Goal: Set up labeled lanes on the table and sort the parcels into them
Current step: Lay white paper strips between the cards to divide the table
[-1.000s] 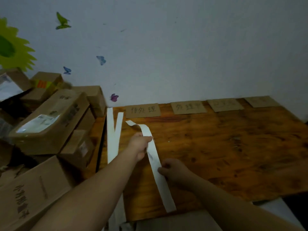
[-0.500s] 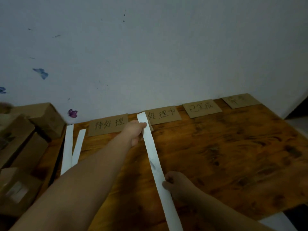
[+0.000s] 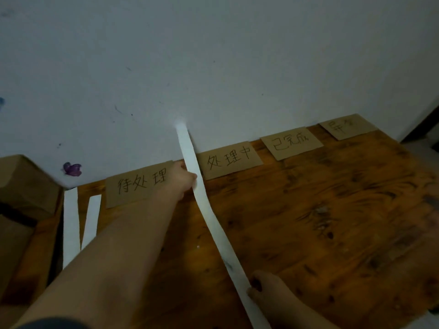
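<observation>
Head view looks down on the wooden table (image 3: 344,245), where the lane-marking step is in hand and sorting, by my reading, has not begun. A brown cardboard box (image 3: 26,186), likely one of the parcels, sits off the table's left end; it is the only container in sight, and I cannot tell what is in it. A long white paper strip (image 3: 213,224) runs from the near edge towards the wall, lifted and bowed rather than flat, its far tip standing up against the wall. Four handwritten label cards lie along the back edge: the first card (image 3: 137,186), the second card (image 3: 228,160), the third card (image 3: 291,143) and the fourth card (image 3: 344,127). Two spare strips (image 3: 70,222) lie at the left end. The left hand (image 3: 181,179) pinches the long strip just where the first and second cards meet, and the right hand (image 3: 266,289) has its fingers closed on the strip's near part. Next, the strip probably needs drawing taut, squaring to the gap between those cards and pressing flat
</observation>
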The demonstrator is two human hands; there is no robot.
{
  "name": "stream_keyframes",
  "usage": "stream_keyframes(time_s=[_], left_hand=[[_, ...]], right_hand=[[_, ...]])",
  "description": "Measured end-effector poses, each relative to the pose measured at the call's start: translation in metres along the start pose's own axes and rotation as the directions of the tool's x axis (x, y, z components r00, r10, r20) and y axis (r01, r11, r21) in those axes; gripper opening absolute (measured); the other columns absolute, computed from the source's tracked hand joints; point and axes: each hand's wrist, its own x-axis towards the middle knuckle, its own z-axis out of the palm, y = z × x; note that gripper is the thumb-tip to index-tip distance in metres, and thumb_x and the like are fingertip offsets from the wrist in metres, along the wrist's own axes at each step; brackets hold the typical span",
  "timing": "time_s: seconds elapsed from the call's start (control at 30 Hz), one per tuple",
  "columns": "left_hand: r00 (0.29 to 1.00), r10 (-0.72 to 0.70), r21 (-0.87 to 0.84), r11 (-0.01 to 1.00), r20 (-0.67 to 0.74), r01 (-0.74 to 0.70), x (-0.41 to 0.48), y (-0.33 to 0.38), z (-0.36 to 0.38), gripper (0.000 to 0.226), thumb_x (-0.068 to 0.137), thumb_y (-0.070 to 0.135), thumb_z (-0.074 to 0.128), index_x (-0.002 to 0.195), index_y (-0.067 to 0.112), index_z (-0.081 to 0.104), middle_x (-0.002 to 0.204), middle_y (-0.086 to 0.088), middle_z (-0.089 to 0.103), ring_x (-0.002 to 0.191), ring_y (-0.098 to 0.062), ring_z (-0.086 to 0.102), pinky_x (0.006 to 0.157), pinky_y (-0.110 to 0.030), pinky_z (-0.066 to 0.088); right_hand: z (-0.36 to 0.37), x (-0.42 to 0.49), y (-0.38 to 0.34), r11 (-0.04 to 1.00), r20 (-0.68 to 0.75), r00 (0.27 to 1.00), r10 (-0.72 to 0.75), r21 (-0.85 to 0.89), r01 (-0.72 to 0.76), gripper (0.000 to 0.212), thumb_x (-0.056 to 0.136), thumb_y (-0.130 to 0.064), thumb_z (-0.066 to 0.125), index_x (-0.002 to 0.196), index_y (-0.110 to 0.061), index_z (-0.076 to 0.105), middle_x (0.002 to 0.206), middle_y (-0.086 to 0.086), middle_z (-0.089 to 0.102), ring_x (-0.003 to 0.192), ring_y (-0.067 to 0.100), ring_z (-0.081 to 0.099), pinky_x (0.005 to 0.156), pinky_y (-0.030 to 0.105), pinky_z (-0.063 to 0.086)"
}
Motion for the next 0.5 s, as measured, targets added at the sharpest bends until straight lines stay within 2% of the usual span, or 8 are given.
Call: stream_keyframes(time_s=[0.03, 0.1, 0.17, 0.23, 0.3, 0.37, 0.43, 0.5], left_hand=[[1.000, 0.015, 0.081, 0.997, 0.000, -0.015, 0.005, -0.011, 0.005, 0.047, 0.088, -0.002, 0.057, 0.133, 0.005, 0.044, 0.130, -0.013, 0.053, 0.118, -0.032, 0.052, 0.094, -0.041, 0.047], [1.000, 0.023, 0.227, 0.974, 0.001, -0.023, 0.012, -0.030, 0.014, 0.058, 0.088, -0.001, 0.058, 0.140, 0.008, 0.034, 0.133, -0.013, 0.050, 0.120, -0.032, 0.050, 0.095, -0.041, 0.046], [0.999, 0.034, 0.367, 0.930, -0.005, -0.030, 0.012, -0.047, 0.023, 0.079, 0.086, 0.000, 0.061, 0.148, 0.009, 0.013, 0.134, -0.015, 0.044, 0.117, -0.032, 0.050, 0.092, -0.039, 0.048], [0.994, 0.107, 0.528, 0.844, 0.003, -0.092, 0.010, -0.062, 0.028, 0.093, 0.083, 0.004, 0.065, 0.150, 0.013, 0.001, 0.148, -0.016, 0.027, 0.127, -0.036, 0.040, 0.101, -0.045, 0.044], [0.974, 0.209, 0.684, 0.698, 0.089, -0.212, 0.008, -0.075, 0.030, 0.083, 0.087, 0.017, 0.063, 0.150, 0.019, 0.009, 0.156, -0.010, 0.009, 0.139, -0.036, 0.021, 0.109, -0.047, 0.034], [0.948, 0.213, 0.772, 0.551, 0.236, -0.316, 0.010, -0.081, 0.027, 0.062, 0.095, 0.028, 0.052, 0.148, 0.018, 0.022, 0.158, -0.008, 0.007, 0.144, -0.035, 0.009, 0.114, -0.048, 0.025], [0.937, 0.148, 0.798, 0.492, 0.318, -0.348, 0.012, -0.088, 0.026, 0.057, 0.098, 0.034, 0.042, 0.149, 0.018, 0.022, 0.160, -0.007, 0.007, 0.146, -0.033, 0.001, 0.117, -0.050, 0.016], [0.931, 0.116, 0.799, 0.484, 0.346, -0.357, 0.012, -0.089, 0.026, 0.060, 0.099, 0.035, 0.041, 0.151, 0.021, 0.017, 0.160, -0.005, 0.002, 0.147, -0.031, -0.003, 0.118, -0.052, 0.012]], right_hand=[[0.002, 0.000, -0.001, 1.000, 0.008, 1.000, 0.005, -0.005, -0.005, 0.022, 0.096, -0.029, 0.053, 0.118, -0.028, 0.051, 0.107, -0.011, 0.054, 0.106, 0.008, 0.053, 0.095, 0.023, 0.045], [0.005, -0.001, -0.004, 1.000, 0.015, 1.000, 0.017, -0.004, -0.017, 0.046, 0.096, -0.027, 0.052, 0.138, -0.031, 0.036, 0.125, -0.008, 0.056, 0.115, 0.010, 0.053, 0.099, 0.023, 0.043], [0.006, -0.002, -0.005, 1.000, 0.015, 1.000, 0.023, -0.011, -0.023, 0.056, 0.096, -0.025, 0.052, 0.144, -0.035, 0.025, 0.130, -0.007, 0.056, 0.115, 0.009, 0.055, 0.098, 0.022, 0.043], [0.009, -0.003, -0.004, 0.998, 0.042, 0.999, 0.009, -0.061, -0.007, 0.058, 0.096, -0.027, 0.050, 0.145, -0.038, 0.021, 0.128, -0.006, 0.058, 0.113, 0.010, 0.057, 0.096, 0.022, 0.045], [0.012, -0.005, -0.004, 0.989, 0.100, 0.995, -0.005, -0.146, 0.020, 0.062, 0.097, -0.029, 0.049, 0.148, -0.038, 0.015, 0.132, -0.004, 0.056, 0.118, 0.013, 0.055, 0.101, 0.026, 0.043], [0.013, -0.008, -0.003, 0.958, 0.164, 0.985, -0.058, -0.269, 0.101, 0.068, 0.098, -0.030, 0.048, 0.151, -0.036, 0.006, 0.145, 0.001, 0.044, 0.129, 0.019, 0.046, 0.109, 0.033, 0.037], [0.013, -0.011, 0.001, 0.853, 0.203, 0.963, -0.175, -0.458, 0.251, 0.067, 0.099, -0.032, 0.045, 0.152, -0.033, 0.004, 0.157, 0.005, 0.021, 0.141, 0.026, 0.025, 0.115, 0.040, 0.025], [0.016, -0.014, 0.007, 0.732, 0.230, 0.932, -0.279, -0.578, 0.361, 0.061, 0.100, -0.034, 0.041, 0.152, -0.028, 0.010, 0.160, 0.004, 0.006, 0.146, 0.029, 0.007, 0.116, 0.047, 0.015]])
